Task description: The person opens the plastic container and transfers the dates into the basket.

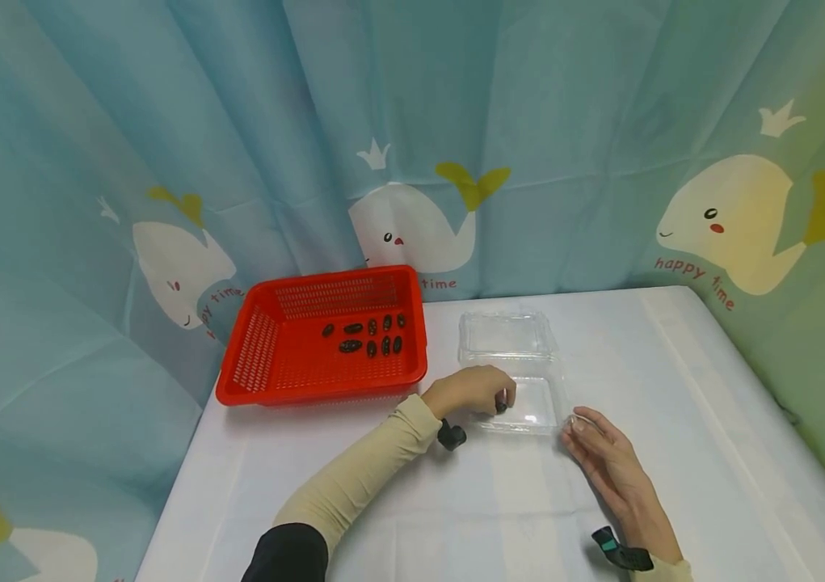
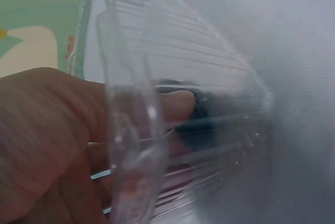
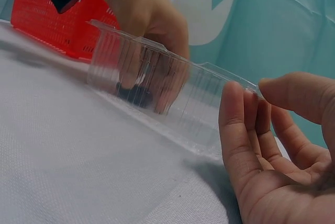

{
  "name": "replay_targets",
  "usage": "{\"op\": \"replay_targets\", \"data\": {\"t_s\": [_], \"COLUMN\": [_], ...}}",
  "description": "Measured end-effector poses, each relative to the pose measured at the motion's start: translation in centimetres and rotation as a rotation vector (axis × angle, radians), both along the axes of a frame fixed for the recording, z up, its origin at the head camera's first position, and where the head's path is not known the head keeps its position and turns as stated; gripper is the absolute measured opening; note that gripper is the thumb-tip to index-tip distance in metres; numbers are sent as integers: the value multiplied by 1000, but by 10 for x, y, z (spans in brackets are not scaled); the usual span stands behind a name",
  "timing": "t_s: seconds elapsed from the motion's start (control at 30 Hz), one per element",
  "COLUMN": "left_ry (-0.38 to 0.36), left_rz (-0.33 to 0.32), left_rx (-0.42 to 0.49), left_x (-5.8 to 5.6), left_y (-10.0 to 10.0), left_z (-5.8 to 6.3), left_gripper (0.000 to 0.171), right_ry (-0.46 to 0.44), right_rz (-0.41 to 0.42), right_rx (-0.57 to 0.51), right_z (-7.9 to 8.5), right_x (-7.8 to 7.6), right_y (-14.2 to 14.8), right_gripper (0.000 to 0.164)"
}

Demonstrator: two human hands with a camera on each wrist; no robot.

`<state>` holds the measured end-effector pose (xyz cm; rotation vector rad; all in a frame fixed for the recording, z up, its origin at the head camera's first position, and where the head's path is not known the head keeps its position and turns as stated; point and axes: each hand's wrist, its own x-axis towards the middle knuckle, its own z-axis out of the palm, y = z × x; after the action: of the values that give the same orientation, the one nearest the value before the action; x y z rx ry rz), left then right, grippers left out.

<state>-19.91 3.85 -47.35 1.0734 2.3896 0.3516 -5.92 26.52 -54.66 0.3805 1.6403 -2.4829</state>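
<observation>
A clear plastic clamshell box (image 1: 528, 408) lies on the table with its lid (image 1: 507, 333) folded back. My left hand (image 1: 476, 388) reaches down into the base and pinches a dark oval piece (image 1: 502, 406); its kind cannot be made out. Through the box wall, the left wrist view shows the thumb against this dark piece (image 2: 201, 122). At the near right corner of the box, my right hand (image 1: 612, 461) pinches the rim between thumb and fingers, clearest in the right wrist view. Several similar dark oval pieces (image 1: 350, 346) lie in the red basket (image 1: 325, 392).
The red basket stands at the table's back left, left of the box. A white cloth covers the table (image 1: 499, 509). A blue-green curtain (image 1: 565, 121) with printed whales hangs right behind the table.
</observation>
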Motion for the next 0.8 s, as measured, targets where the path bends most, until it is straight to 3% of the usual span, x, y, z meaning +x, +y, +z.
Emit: {"op": "replay_targets", "data": {"t_s": [0.33, 0.43, 0.63, 0.8], "left_ry": [8, -17, 21, 8], "left_rz": [-40, -69, -138, -158], "left_rx": [-11, -17, 1, 32], "left_x": [0, -2, -6, -6], "left_y": [0, -1, -2, -9], "left_z": [-2, 1, 9, 25], "left_gripper": [20, 20, 22, 18], "right_ry": [15, 13, 23, 25], "right_rz": [5, 8, 9, 7], "right_rx": [-8, -7, -10, -16], "right_z": [-1, -1, -1, -2], "right_x": [1, 1, 0, 1], "right_y": [0, 0, 0, 1], "right_gripper": [26, 26, 24, 24]}}
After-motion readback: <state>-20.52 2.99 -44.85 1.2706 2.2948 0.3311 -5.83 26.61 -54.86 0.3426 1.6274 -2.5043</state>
